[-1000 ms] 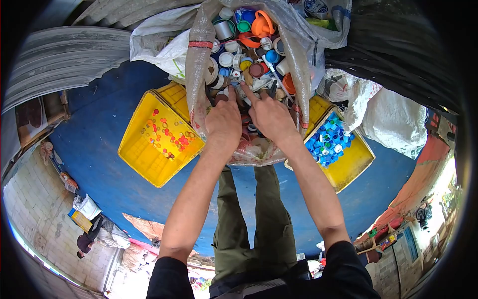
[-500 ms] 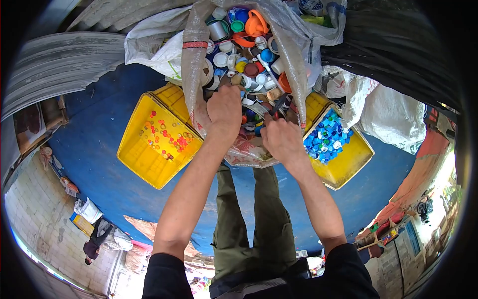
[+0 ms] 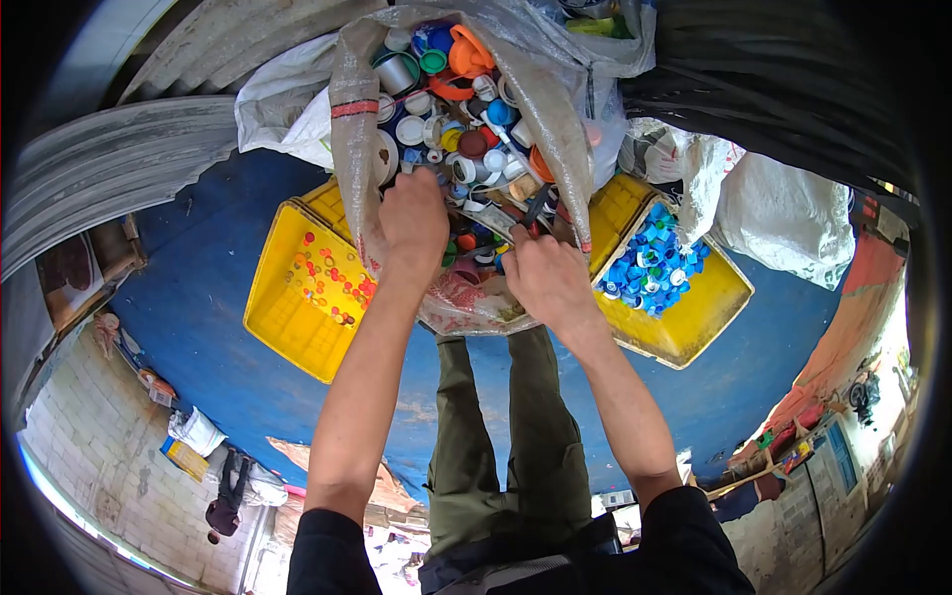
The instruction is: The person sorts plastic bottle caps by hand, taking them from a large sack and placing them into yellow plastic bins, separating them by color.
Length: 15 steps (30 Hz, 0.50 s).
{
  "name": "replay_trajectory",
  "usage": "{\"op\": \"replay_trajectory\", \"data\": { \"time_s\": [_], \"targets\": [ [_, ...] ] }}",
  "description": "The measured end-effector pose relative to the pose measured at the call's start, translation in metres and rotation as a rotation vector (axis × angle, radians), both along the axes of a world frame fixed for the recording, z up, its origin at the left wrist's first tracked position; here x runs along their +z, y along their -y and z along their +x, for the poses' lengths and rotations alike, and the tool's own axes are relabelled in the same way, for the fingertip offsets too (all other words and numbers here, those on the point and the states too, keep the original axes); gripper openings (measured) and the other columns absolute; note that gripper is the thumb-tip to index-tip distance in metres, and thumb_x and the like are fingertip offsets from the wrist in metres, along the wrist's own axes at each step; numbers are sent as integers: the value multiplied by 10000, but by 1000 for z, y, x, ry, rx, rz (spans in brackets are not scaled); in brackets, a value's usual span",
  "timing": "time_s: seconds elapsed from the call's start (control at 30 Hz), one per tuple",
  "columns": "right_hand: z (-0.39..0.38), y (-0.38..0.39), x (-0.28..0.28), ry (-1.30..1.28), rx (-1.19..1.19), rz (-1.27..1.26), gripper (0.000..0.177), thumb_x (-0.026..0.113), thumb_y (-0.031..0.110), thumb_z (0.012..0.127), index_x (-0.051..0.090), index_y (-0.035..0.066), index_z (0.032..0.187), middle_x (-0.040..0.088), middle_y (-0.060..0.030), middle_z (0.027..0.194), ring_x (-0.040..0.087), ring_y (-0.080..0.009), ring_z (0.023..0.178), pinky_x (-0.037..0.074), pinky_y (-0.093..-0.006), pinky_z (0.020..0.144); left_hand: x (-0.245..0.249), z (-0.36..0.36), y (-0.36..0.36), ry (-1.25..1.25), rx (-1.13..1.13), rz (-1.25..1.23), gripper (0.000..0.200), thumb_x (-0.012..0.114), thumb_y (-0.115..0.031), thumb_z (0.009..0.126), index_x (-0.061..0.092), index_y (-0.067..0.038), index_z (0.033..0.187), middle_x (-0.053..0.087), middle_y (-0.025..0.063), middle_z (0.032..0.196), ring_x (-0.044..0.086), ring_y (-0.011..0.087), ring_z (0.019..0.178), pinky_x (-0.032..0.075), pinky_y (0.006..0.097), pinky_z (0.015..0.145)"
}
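Note:
A large woven sack stands open in front of me, full of mixed plastic caps and lids. My left hand reaches into its left side, fingers curled down among the pieces; whatever they hold is hidden. On the right side of the opening, my right hand has its fingers bent together over the contents, close to a greyish flat piece. A blue bit shows beside its fingers, and I cannot make out whether it is gripped.
A yellow crate with red and orange caps lies left of the sack. Another yellow crate with blue caps lies right. White sacks sit at the right. People are in the background.
The sack and both hands appear shifted left in the view. My left hand sits slightly higher against the sack's left side; my right hand stays bent over the contents.

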State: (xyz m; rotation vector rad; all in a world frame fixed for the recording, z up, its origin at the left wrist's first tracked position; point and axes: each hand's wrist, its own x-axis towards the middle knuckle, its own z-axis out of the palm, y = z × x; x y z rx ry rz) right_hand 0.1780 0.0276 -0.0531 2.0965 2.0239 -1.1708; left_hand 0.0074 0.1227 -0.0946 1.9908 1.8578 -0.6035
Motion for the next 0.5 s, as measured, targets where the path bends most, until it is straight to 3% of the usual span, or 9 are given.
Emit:
{"op": "replay_trajectory", "data": {
  "time_s": [0.1,0.5],
  "targets": [
    [0,-4,1,-54,-57,-64,253,612,219,973,677,-13,1052,722,-259,779,735,-441,792,571,-561,770,0,-2,4,-17,-3,-13,164,663,-222,1014,699,-65,1045,739,175,1077,769,346,983,641,435,796],
    [9,0,3,-86,-57,-62,255,592,209,980,672,-24,1048,715,-251,752,732,-437,779,568,-563,766,-12,16,3,-33,24,35,224,647,-274,1013,721,-63,1005,764,154,1001,783,342,899,644,441,770]
  ]
}}
